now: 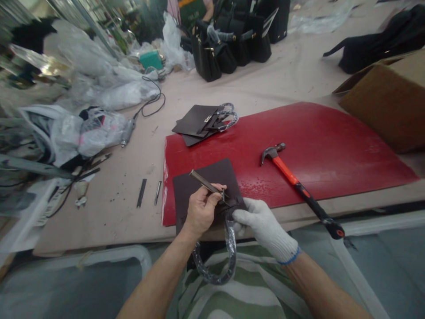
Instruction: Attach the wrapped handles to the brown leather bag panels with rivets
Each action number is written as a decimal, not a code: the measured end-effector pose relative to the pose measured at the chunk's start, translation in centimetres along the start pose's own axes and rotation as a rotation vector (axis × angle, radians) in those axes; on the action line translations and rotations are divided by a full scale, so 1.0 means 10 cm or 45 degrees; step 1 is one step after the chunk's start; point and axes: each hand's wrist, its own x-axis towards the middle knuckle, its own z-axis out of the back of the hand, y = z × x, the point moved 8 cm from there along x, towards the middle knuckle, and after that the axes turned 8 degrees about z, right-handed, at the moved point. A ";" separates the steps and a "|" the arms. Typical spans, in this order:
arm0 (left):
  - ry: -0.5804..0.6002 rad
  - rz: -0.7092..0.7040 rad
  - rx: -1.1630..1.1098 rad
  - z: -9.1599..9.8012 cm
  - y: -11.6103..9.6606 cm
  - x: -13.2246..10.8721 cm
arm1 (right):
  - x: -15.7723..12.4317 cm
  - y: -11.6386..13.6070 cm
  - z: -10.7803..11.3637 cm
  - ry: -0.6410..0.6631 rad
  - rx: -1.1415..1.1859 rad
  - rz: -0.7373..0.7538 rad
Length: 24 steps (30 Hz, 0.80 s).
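My bare left hand [201, 210] is closed round a slim metal hand tool [202, 180], whose shaft slants up and to the left. Its lower end is at a strap on a dark brown bag panel [212, 179]; the exact contact is hidden by my fingers. In a white knit glove, my right hand [262, 223] pinches the panel's right edge near the strap. A plastic-wrapped handle [215, 277] loops from the panel over the table's front edge, above my lap.
Under the panel lies a red mat [318, 150], with a claw hammer [295, 181] across it. More bag panels [199, 119] are stacked behind. Two small metal tools [141, 193] lie left. Black handbags [207, 57] and a person stand at the back; a cardboard box [385, 97] is right.
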 end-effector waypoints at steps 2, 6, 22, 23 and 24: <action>0.012 0.015 -0.010 -0.01 0.01 0.00 | 0.00 -0.02 0.00 -0.005 0.045 0.026; 0.007 -0.055 0.047 -0.02 -0.08 -0.03 | 0.03 -0.06 -0.04 0.035 0.186 0.107; -0.001 -0.295 0.342 -0.07 -0.15 0.03 | 0.09 -0.09 -0.02 -0.033 0.021 0.066; 0.003 -0.301 0.363 -0.08 -0.13 0.05 | 0.09 -0.08 -0.02 -0.059 -0.030 0.049; 0.008 -0.309 0.385 -0.09 -0.09 0.06 | 0.10 -0.07 -0.03 -0.084 -0.078 0.031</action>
